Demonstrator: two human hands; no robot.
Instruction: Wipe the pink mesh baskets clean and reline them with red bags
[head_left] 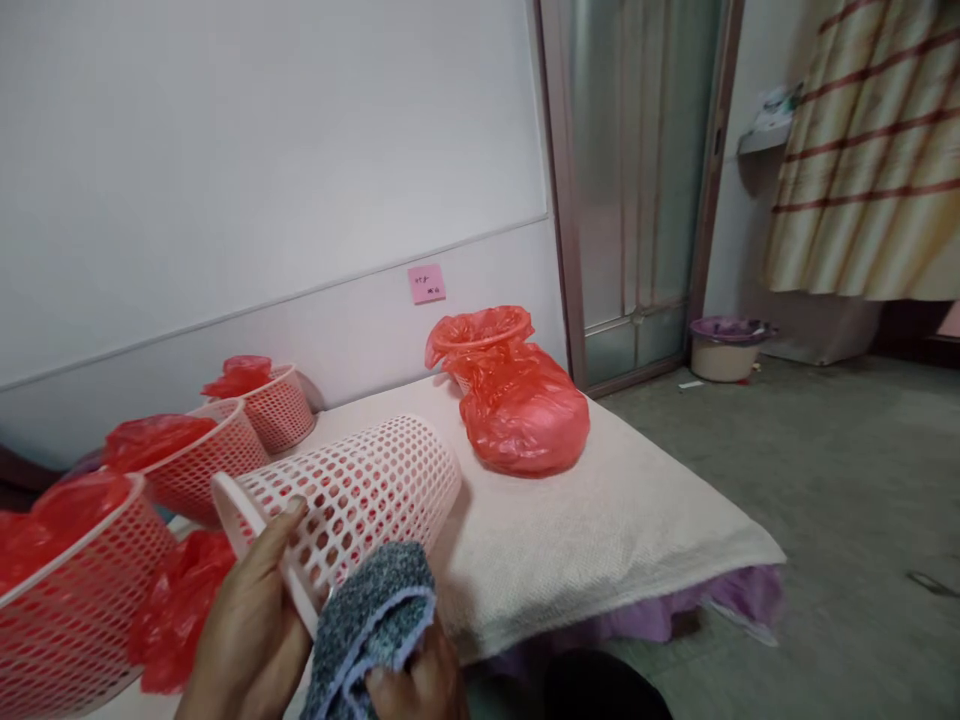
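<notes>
Gripping a pale perforated basket (367, 480) by its rim, the left hand (259, 600) sits between seven and eight o'clock, thumb over the holes. The basket lies tilted at eight o'clock. Near six, the right hand (420, 680) clutches a grey cloth (382, 600) against or just before the basket; contact is unclear. A bulging red bag (525, 425) rests at two o'clock from the basket.

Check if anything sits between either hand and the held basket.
The left hand grips the basket near its rim, nothing visible between. The grayish cloth, gripped in the right hand, stands between that hand and the basket; whether it touches the basket is hard to tell.
</notes>
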